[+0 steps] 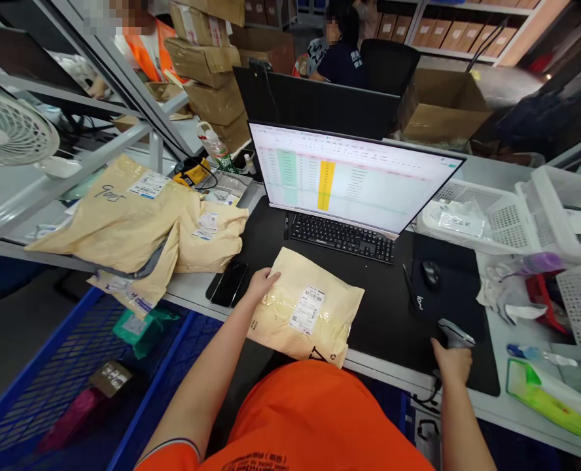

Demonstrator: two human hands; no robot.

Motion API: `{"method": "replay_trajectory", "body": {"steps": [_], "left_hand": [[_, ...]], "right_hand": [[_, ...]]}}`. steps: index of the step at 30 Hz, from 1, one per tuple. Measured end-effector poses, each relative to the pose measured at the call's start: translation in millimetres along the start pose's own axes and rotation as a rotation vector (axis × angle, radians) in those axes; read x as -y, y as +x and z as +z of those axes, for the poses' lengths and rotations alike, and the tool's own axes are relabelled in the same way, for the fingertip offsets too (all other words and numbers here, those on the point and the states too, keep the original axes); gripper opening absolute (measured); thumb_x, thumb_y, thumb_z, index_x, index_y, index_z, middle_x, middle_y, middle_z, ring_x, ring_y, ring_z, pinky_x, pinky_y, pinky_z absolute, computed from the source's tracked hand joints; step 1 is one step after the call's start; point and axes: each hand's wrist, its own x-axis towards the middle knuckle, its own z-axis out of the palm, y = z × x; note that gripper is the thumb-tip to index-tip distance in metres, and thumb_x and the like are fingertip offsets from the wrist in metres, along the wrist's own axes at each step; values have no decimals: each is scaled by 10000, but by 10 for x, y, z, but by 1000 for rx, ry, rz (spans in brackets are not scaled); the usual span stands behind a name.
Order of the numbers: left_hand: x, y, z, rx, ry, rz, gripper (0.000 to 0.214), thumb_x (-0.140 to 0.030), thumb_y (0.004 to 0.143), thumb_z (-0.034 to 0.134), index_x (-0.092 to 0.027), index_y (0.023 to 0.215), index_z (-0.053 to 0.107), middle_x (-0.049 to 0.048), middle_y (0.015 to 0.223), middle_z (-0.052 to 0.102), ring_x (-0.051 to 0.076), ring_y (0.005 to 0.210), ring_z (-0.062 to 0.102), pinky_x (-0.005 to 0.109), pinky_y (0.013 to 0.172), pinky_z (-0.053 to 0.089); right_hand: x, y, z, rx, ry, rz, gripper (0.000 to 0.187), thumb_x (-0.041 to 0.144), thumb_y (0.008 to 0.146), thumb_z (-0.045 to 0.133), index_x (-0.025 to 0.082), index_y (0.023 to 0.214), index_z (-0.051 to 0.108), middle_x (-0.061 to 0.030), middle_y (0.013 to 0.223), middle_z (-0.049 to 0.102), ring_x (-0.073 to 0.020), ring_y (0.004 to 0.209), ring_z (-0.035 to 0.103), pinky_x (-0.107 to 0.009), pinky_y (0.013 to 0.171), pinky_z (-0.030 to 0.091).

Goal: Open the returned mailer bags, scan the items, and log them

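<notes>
A yellow mailing bag point(281, 313) with a white barcode label lies in front of me at the desk's near edge. My left hand point(261, 286) pinches its upper left edge, thumb on top; the fingers beneath are mostly hidden. On the right, my right hand point(452, 364) is wrapped round the handle of a grey-and-white barcode scanner point(456, 333), its head pointing away from me over the dark mat. The label point(307, 309) faces up. A dark phone point(229, 284) lies just left of my left hand.
A monitor point(349, 183) and black keyboard point(342, 237) stand behind the bag. Larger yellow parcels point(118, 216) pile at the left, above a blue crate point(146, 392) holding packages. A mouse point(430, 275) and white baskets point(506, 219) are at the right. Two people are beyond the desk.
</notes>
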Motion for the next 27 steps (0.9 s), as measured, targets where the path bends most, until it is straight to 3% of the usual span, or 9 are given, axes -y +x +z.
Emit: {"method": "replay_trajectory", "body": {"steps": [4,7,9,12,15,18,21,24,27], "left_hand": [[-86,-136,-2,-16,-52,37,511,-635,680,685,-139,801,675,78,814,711,216,736,622,294,666,452],[-120,-245,5,-24,-73,38,503,-630,684,676,-140,798,675,66,779,697,214,719,612,293,659,446],[-149,-324,9,-24,-84,41,498,-622,700,668,-138,816,678,62,788,696,210,724,612,289,661,448],[-208,-447,4,-26,-92,55,507,-625,724,658,-132,842,685,60,807,699,208,744,613,287,682,460],[-261,-560,-17,-23,-86,76,516,-636,738,660,-130,836,689,53,779,688,203,741,602,278,666,453],[-284,-640,-38,-20,-81,94,516,-636,748,662,-131,848,696,49,772,684,204,740,598,272,649,446],[-278,-666,-43,-30,-80,93,506,-629,760,655,-133,852,699,49,780,688,207,744,605,278,663,457],[-240,-638,-55,-37,-65,75,483,-618,762,635,-142,823,694,42,774,681,204,747,608,281,679,459],[-146,-589,-106,-39,-25,29,433,-585,711,653,-154,748,675,31,721,653,195,705,589,277,645,438]], "right_hand": [[-83,-209,-137,26,203,20,395,430,950,640,213,1279,611,-103,1296,617,-245,1125,624,-437,897,581],[41,-411,-181,68,340,4,382,447,965,617,181,1238,623,-100,1189,660,-202,999,654,-395,827,596],[289,-603,-195,152,461,-45,377,436,951,625,154,1202,639,-69,975,696,-161,798,660,-330,709,587],[846,-960,-232,402,696,-207,356,413,846,690,137,1070,678,-10,692,652,-134,544,583,-271,526,501],[1342,-1265,-293,548,727,-322,302,404,741,737,150,890,667,20,596,603,-113,464,520,-243,454,421],[1536,-1411,-318,603,675,-329,250,384,712,732,169,777,622,42,533,546,-99,433,471,-232,426,383],[1444,-1412,-264,607,704,-318,254,400,714,705,185,708,570,38,517,542,-101,429,480,-232,426,380],[1154,-1274,-137,555,749,-297,256,411,722,680,182,781,582,17,574,608,-117,435,528,-241,433,394],[711,-955,-21,332,718,-127,305,426,753,664,182,924,595,-20,693,688,-153,483,612,-272,472,474]]}}
